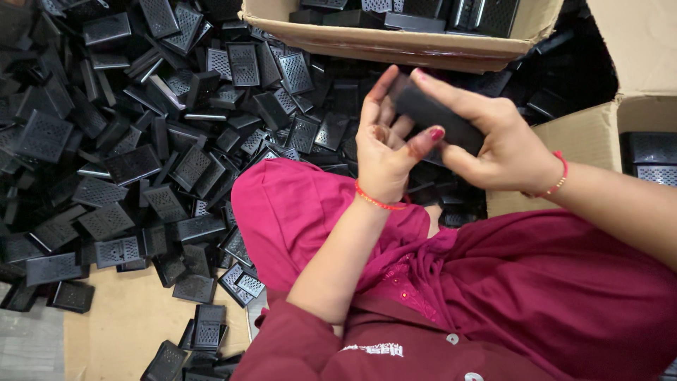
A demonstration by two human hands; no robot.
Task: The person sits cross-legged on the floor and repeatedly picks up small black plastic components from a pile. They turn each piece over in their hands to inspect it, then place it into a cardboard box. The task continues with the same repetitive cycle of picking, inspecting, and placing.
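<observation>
Both my hands hold one small black plastic box part in front of me, above my lap. My right hand grips it from the right, with the thumb under it and the fingers over its top. My left hand presses against its left end with fingers spread upward. Each wrist carries a thin red thread band. A large heap of similar black perforated plastic covers spreads across the floor to my left.
A cardboard box holding more black parts stands ahead at the top. Another carton stands at the right with black parts in it. My knee in magenta cloth juts into the heap. Flat cardboard lies at lower left.
</observation>
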